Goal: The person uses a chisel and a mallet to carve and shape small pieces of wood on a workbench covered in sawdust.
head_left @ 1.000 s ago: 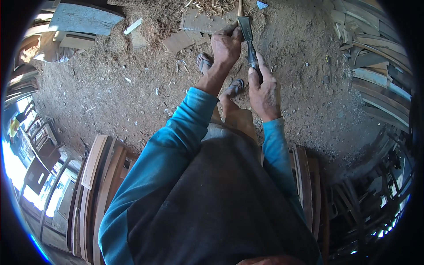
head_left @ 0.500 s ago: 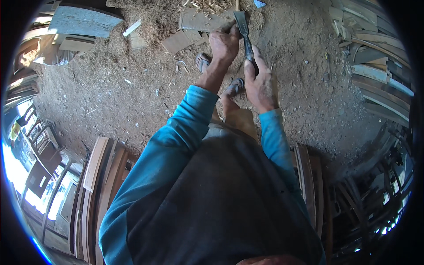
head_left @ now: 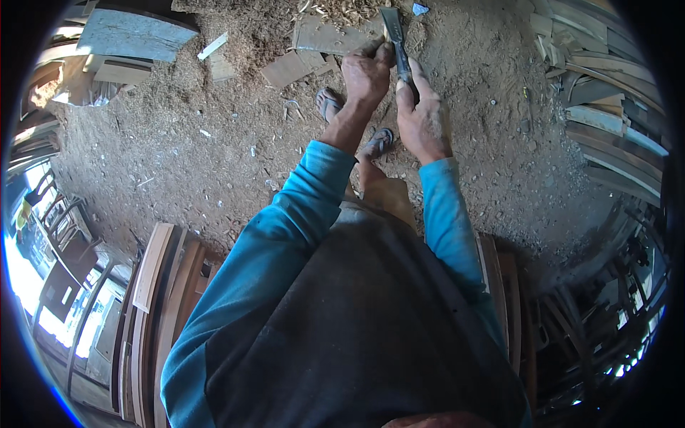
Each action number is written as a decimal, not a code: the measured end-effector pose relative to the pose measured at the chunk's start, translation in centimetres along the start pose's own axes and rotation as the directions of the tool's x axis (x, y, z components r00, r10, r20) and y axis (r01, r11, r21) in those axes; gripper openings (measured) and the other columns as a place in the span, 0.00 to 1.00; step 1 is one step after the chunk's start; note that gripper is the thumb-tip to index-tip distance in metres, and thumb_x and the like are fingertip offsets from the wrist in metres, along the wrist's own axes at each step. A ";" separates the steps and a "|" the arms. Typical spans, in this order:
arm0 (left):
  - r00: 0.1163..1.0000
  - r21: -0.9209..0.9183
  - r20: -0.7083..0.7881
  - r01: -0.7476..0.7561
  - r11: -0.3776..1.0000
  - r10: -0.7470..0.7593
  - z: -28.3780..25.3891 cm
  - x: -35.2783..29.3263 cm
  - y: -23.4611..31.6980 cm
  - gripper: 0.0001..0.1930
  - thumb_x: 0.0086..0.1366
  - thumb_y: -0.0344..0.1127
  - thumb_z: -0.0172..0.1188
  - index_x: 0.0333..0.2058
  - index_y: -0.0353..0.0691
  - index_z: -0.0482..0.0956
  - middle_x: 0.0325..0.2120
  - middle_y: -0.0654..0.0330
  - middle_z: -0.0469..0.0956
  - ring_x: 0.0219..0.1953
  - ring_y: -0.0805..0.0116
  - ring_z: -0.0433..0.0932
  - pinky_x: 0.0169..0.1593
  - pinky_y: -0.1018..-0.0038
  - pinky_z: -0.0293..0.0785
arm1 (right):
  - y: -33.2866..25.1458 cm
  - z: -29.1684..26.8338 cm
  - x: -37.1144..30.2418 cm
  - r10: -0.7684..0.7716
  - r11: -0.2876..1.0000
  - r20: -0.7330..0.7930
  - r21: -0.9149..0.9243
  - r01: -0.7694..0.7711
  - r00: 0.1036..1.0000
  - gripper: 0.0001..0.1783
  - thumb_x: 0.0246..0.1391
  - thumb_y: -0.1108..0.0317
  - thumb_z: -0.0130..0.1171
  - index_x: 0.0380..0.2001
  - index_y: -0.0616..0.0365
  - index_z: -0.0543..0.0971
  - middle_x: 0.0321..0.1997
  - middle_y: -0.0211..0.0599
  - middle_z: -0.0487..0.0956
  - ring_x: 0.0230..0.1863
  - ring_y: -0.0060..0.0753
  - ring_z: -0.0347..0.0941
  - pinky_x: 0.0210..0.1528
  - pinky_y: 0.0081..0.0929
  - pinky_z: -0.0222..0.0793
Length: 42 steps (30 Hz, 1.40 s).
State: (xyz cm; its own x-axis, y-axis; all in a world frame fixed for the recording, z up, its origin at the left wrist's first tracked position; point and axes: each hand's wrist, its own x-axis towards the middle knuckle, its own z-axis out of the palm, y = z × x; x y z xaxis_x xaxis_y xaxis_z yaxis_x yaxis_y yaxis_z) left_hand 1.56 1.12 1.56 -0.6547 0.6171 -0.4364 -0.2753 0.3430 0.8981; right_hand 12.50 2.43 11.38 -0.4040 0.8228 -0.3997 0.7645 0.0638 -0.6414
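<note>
My right hand point(head_left: 425, 127) is closed around the dark handle of a broad-bladed chisel point(head_left: 393, 26), which points away from me near the top edge. Its thumb and forefinger lie along the handle. Just left of the blade, my left hand point(head_left: 365, 77) is closed, with its fingers against the chisel's neck. A thin, pale wooden stick point(head_left: 386, 33) shows beside the blade at the left fingertips. Most of the stick is hidden by the hand and the chisel.
Shavings and dust cover the dirt floor point(head_left: 214, 157). Flat boards point(head_left: 335, 34) lie beyond my sandalled feet point(head_left: 378, 143). Stacked planks point(head_left: 153, 267) rise at my left side, and timber piles point(head_left: 614, 121) line the right. A pale board point(head_left: 135, 32) rests at far left.
The chisel has slid a little along the stick, up and to the right, with both hands shifting slightly. The stick's end no longer shows past the blade.
</note>
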 end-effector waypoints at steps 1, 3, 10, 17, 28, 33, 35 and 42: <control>1.000 0.056 -0.025 -0.008 0.998 0.010 -0.3 -0.2 0.4 0.16 0.70 0.34 0.61 0.51 0.30 0.83 0.29 0.55 0.87 0.31 0.76 0.83 0.38 0.75 0.79 | 0.4 0.3 0.0 -0.055 0.998 -0.009 0.043 0.055 0.998 0.28 0.70 0.59 0.49 0.69 0.55 0.68 0.58 0.59 0.79 0.57 0.60 0.79 0.56 0.47 0.75; 0.998 0.048 -0.026 -0.049 0.998 0.050 -0.5 0.7 -1.1 0.16 0.70 0.34 0.61 0.52 0.30 0.83 0.30 0.56 0.88 0.32 0.76 0.83 0.39 0.74 0.79 | 0.7 0.6 -0.9 -0.046 0.997 -0.003 0.065 0.046 0.999 0.28 0.69 0.57 0.50 0.69 0.55 0.68 0.59 0.59 0.79 0.57 0.61 0.78 0.56 0.48 0.75; 0.998 -0.051 -0.030 -0.063 0.997 0.062 0.1 0.5 -1.0 0.15 0.69 0.33 0.61 0.50 0.31 0.85 0.29 0.55 0.87 0.31 0.74 0.84 0.39 0.73 0.80 | 1.2 1.2 2.4 -0.076 0.996 -0.077 0.033 0.078 0.994 0.30 0.67 0.55 0.51 0.69 0.55 0.68 0.54 0.58 0.81 0.49 0.64 0.81 0.51 0.49 0.78; 0.996 0.080 -0.035 -0.076 0.994 0.079 -1.0 0.3 -1.4 0.14 0.68 0.36 0.62 0.45 0.32 0.86 0.27 0.55 0.87 0.30 0.70 0.84 0.38 0.72 0.79 | -0.1 -2.5 -0.1 0.157 0.903 0.094 0.389 -0.182 0.983 0.29 0.66 0.57 0.55 0.66 0.62 0.71 0.44 0.52 0.83 0.43 0.49 0.82 0.48 0.42 0.78; 0.973 0.212 -0.094 -0.188 0.959 0.212 -0.7 -1.1 -0.3 0.15 0.65 0.36 0.64 0.46 0.32 0.86 0.35 0.47 0.87 0.37 0.60 0.87 0.45 0.68 0.81 | 3.0 0.7 -3.7 -0.101 0.960 -0.035 0.259 0.107 0.994 0.30 0.67 0.59 0.55 0.69 0.57 0.68 0.59 0.57 0.78 0.58 0.55 0.78 0.57 0.44 0.73; 0.980 0.258 -0.082 -0.153 0.954 0.180 -0.9 -1.1 0.0 0.15 0.63 0.36 0.68 0.45 0.33 0.87 0.35 0.45 0.86 0.37 0.57 0.87 0.45 0.67 0.80 | 3.3 0.9 -4.5 -0.142 0.964 -0.030 0.223 0.145 0.989 0.30 0.68 0.60 0.54 0.70 0.57 0.67 0.59 0.58 0.78 0.57 0.55 0.78 0.56 0.45 0.74; 0.969 0.289 -0.080 -0.201 0.936 0.232 -0.9 -1.0 -0.5 0.14 0.63 0.36 0.68 0.44 0.34 0.87 0.35 0.45 0.85 0.37 0.57 0.86 0.45 0.66 0.80 | 3.9 1.4 -5.0 -0.136 0.960 -0.048 0.242 0.144 0.990 0.30 0.68 0.60 0.53 0.70 0.57 0.67 0.59 0.58 0.78 0.56 0.55 0.78 0.56 0.44 0.74; 0.947 0.305 -0.078 -0.275 0.912 0.311 -0.5 -0.7 -1.5 0.13 0.63 0.35 0.69 0.42 0.33 0.87 0.33 0.46 0.84 0.36 0.56 0.85 0.43 0.66 0.80 | 3.9 1.2 -3.8 -0.087 0.974 -0.024 0.206 0.090 0.996 0.29 0.69 0.58 0.52 0.70 0.57 0.67 0.57 0.60 0.79 0.55 0.56 0.80 0.53 0.44 0.75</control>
State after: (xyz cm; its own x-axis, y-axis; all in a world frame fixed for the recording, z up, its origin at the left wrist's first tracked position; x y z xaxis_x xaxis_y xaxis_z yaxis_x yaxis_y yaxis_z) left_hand 2.05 -0.16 0.55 -0.7604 0.6363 -0.1296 0.1433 0.3591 0.9223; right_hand 16.44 -1.13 9.66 -0.4569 0.8274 -0.3266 0.6049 0.0199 -0.7960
